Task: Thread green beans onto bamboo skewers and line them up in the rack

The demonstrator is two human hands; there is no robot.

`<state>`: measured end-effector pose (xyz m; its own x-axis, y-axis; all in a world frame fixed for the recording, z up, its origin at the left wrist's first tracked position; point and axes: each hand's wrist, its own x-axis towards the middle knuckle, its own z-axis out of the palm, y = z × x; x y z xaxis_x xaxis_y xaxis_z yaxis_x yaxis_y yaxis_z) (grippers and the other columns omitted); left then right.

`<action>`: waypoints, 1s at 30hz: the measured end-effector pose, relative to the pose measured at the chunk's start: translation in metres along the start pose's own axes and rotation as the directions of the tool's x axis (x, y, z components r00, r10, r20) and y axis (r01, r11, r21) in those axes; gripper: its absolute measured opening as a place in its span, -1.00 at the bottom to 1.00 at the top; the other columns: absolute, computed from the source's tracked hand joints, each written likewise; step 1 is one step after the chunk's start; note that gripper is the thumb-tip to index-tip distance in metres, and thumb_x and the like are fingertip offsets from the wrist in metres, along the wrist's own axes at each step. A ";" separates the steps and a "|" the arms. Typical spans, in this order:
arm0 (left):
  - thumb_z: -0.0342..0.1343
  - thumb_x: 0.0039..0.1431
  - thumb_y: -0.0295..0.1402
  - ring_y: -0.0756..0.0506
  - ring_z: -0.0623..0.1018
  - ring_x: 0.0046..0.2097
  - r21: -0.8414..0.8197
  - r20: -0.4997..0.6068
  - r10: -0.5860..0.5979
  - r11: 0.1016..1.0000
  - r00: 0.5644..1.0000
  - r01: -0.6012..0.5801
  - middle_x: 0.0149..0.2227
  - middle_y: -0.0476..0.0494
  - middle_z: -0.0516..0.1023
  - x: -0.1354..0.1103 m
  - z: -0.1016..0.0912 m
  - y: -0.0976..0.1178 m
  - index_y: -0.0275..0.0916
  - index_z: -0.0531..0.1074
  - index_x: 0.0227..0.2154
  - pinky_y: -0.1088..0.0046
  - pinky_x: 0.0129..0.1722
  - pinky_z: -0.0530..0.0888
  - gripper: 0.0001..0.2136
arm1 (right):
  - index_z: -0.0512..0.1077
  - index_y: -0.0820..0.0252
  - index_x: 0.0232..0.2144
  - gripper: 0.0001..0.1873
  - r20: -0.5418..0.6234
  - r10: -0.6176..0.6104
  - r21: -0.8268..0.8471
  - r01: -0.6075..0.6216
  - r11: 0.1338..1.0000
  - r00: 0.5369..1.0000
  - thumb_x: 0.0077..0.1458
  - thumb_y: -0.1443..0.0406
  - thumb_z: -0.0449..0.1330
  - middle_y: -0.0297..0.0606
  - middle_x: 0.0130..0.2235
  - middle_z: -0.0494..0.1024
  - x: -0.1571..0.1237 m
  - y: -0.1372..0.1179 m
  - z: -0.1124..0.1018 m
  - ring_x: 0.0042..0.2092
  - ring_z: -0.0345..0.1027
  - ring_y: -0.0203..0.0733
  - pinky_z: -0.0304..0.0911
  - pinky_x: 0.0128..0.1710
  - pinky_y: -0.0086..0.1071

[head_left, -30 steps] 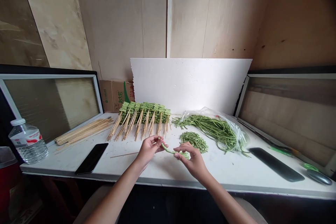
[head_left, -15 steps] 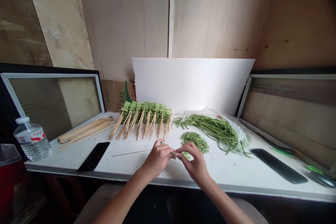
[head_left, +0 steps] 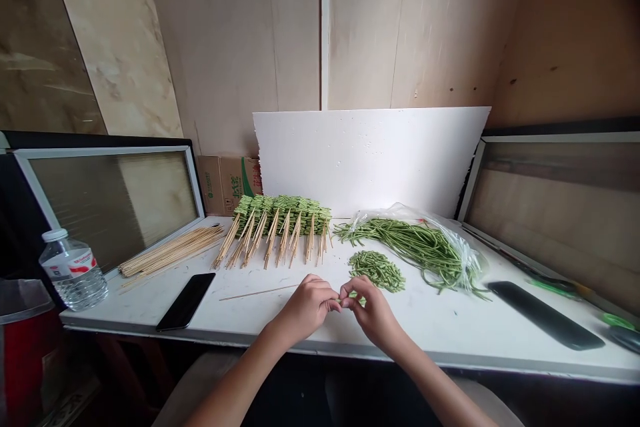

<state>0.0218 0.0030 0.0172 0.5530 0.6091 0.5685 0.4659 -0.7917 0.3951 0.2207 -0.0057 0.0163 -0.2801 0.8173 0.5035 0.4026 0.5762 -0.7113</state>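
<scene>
My left hand (head_left: 306,307) is closed on a thin bamboo skewer (head_left: 257,293), whose bare length sticks out to the left above the table. At its fingertips my right hand (head_left: 371,310) pinches, thumb against finger, with a bit of green bean showing between the two hands. How the bean sits on the skewer is hidden by the fingers. Just beyond the right hand lies a heap of cut green bean pieces (head_left: 377,270). Further back, finished bean skewers (head_left: 283,208) are stacked, their sticks pointing toward me.
Loose skewers (head_left: 173,250) and a black phone (head_left: 186,301) lie at left, near a water bottle (head_left: 74,270). Long green beans (head_left: 415,243) spill from a plastic bag (head_left: 470,260) at right. Beyond is a dark long object (head_left: 545,315). A white board (head_left: 370,160) stands behind.
The view has shifted slightly, so things sit a little further right. Both hands remain together at the skewer, with the fingers of the right hand drawn in more tightly.
</scene>
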 end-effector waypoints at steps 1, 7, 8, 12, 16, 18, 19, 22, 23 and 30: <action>0.12 0.31 -0.56 -0.06 0.50 -0.30 -0.038 -0.001 -0.019 0.999 1.000 0.019 -0.41 -0.02 0.60 0.000 0.000 0.000 -0.17 0.59 -0.42 0.29 0.03 0.38 -0.75 | 0.51 0.07 -0.43 -0.77 0.018 0.003 0.014 -0.003 1.000 1.000 0.08 0.46 0.12 -0.24 -0.35 0.56 0.000 -0.002 -0.001 -0.17 0.33 -0.02 0.29 -0.17 -0.20; 0.10 0.16 -0.64 -0.06 0.51 -0.27 -0.282 0.020 -0.156 0.947 0.987 0.156 -0.44 -0.04 0.59 0.000 -0.002 0.007 -0.21 0.58 -0.52 0.41 -0.12 0.39 -0.74 | 0.52 0.10 -0.44 -0.82 0.106 -0.004 0.139 -0.011 0.990 0.994 0.18 0.37 0.17 -0.26 -0.38 0.53 0.003 -0.006 -0.008 -0.19 0.34 -0.07 0.24 -0.15 -0.25; 0.09 0.16 -0.62 -0.06 0.51 -0.29 -0.319 0.031 -0.169 0.932 0.985 0.170 -0.44 -0.05 0.59 0.001 -0.003 0.009 -0.23 0.58 -0.52 0.41 -0.14 0.40 -0.74 | 0.51 0.10 -0.44 -0.83 0.126 -0.015 0.193 -0.010 0.981 0.992 0.20 0.33 0.20 -0.27 -0.38 0.53 0.003 -0.004 -0.008 -0.20 0.35 -0.08 0.24 -0.14 -0.25; 0.08 0.13 -0.60 -0.05 0.53 -0.32 -0.457 0.063 -0.210 0.863 0.976 0.215 -0.44 -0.08 0.59 0.001 -0.005 0.013 -0.26 0.58 -0.52 0.43 -0.20 0.43 -0.77 | 0.47 0.11 -0.40 -0.75 0.251 -0.009 0.506 -0.124 0.854 0.968 0.22 0.10 0.29 -0.29 -0.36 0.54 0.005 0.004 -0.008 -0.26 0.42 -0.12 0.29 -0.15 -0.25; 0.08 0.16 -0.54 -0.07 0.54 -0.35 -0.580 0.076 -0.280 0.768 0.957 0.271 -0.45 -0.11 0.58 0.001 -0.011 0.001 -0.29 0.54 -0.49 0.41 -0.24 0.45 -0.81 | 0.48 0.13 -0.39 -0.61 0.118 0.125 0.570 -0.170 0.803 0.985 0.11 -0.05 0.36 -0.27 -0.34 0.55 0.012 0.022 -0.022 -0.32 0.40 -0.17 0.33 -0.23 -0.27; 0.09 0.25 -0.44 -0.07 0.53 -0.37 -0.598 0.056 -0.329 0.745 0.943 0.296 -0.47 -0.11 0.56 0.001 -0.014 -0.008 -0.29 0.55 -0.44 0.37 -0.21 0.46 -0.81 | 0.53 0.15 -0.39 -0.59 -0.007 0.199 0.456 -0.174 0.873 0.980 0.04 -0.06 0.40 -0.23 -0.34 0.59 0.017 0.035 -0.038 -0.30 0.43 -0.12 0.33 -0.27 -0.28; 0.08 0.30 -0.38 -0.07 0.53 -0.37 -0.594 0.041 -0.352 0.744 0.935 0.306 -0.47 -0.10 0.55 0.001 -0.015 -0.011 -0.29 0.56 -0.40 0.36 -0.18 0.45 -0.79 | 0.56 0.16 -0.38 -0.59 -0.079 0.228 0.369 -0.184 0.911 0.970 0.00 -0.06 0.41 -0.18 -0.33 0.62 0.019 0.043 -0.048 -0.28 0.46 -0.07 0.34 -0.27 -0.26; 0.02 0.41 -0.20 -0.08 0.50 -0.33 -0.566 0.002 -0.399 0.755 0.917 0.330 -0.47 -0.07 0.50 0.001 -0.015 -0.020 -0.28 0.60 -0.23 0.32 -0.11 0.43 -0.68 | 0.65 0.16 -0.35 -0.60 -0.290 0.269 0.080 -0.257 0.963 0.918 0.00 -0.05 0.38 -0.08 -0.26 0.69 0.024 0.064 -0.077 -0.22 0.52 0.06 0.36 -0.26 -0.20; 0.00 0.42 -0.15 -0.08 0.48 -0.32 -0.563 -0.001 -0.410 0.754 0.912 0.338 -0.46 -0.07 0.48 0.001 -0.014 -0.022 -0.28 0.61 -0.19 0.32 -0.10 0.42 -0.65 | 0.66 0.15 -0.34 -0.63 -0.338 0.256 0.002 -0.271 0.963 0.906 0.02 -0.02 0.35 -0.08 -0.25 0.71 0.024 0.071 -0.084 -0.22 0.54 0.07 0.37 -0.23 -0.18; 0.12 0.34 0.00 -0.12 0.53 -0.27 -0.693 -0.017 -0.480 0.638 0.877 0.336 -0.42 -0.11 0.56 0.004 -0.011 -0.022 -0.29 0.56 -0.03 0.31 -0.09 0.41 -0.57 | 0.68 0.12 -0.29 -0.71 -0.397 0.205 -0.341 -0.351 0.872 0.895 0.11 0.16 0.19 -0.13 -0.26 0.73 0.016 0.107 -0.096 -0.22 0.56 0.07 0.36 -0.18 -0.16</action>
<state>0.0060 0.0220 0.0187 0.2496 0.9136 0.3211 0.0044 -0.3326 0.9430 0.3427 0.0690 -0.0048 0.1775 0.8479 0.4996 0.7468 0.2146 -0.6295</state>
